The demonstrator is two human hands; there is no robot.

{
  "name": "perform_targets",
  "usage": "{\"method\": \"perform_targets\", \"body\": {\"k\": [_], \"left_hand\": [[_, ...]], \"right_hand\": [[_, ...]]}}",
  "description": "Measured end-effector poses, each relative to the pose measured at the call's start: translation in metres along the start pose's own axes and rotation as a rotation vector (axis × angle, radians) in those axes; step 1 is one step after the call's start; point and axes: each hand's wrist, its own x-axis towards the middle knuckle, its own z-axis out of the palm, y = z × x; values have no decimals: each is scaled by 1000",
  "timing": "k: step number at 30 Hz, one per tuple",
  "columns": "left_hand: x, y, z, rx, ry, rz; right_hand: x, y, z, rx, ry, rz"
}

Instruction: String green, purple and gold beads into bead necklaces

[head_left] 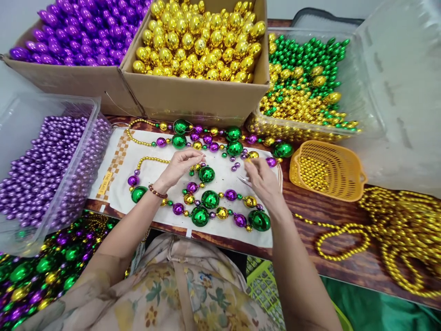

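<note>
My left hand point(184, 163), with a brown bead bracelet at the wrist, pinches the end of a bead string point(210, 199) lying on the white cloth point(120, 147). This string mixes large green, purple and gold beads. To the right, my right hand point(260, 177) is closed with small silver scissors point(244, 180) showing below its fingers; their handles are hidden in the palm. Several loose small purple beads point(235, 166) lie between the two hands. Beyond the fingertips, a second string of similar beads point(207, 139) runs across the cloth's far side.
Cardboard boxes of purple beads point(76, 37) and gold beads point(193, 41) stand at the back. Clear bins flank them, with small purple beads point(44, 161) left and green and gold beads point(299, 92) right. An orange basket point(344, 172) and gold bead strands point(406, 225) are on the right.
</note>
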Motion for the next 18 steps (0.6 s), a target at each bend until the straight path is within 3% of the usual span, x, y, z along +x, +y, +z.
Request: {"method": "perform_targets", "body": {"k": [4,7,13,18], "left_hand": [[7,5,-9,173,42,98],[10,11,-11,277,73,125],[12,20,-18,340,85,156],[15,27,-25,429,98,200]], "right_hand": [[-12,44,-29,-567,74,117],[-19,61,-31,-745,72,82],[-21,67,-22,-730,180,-34],[-17,33,-8,-435,147,-294]]}}
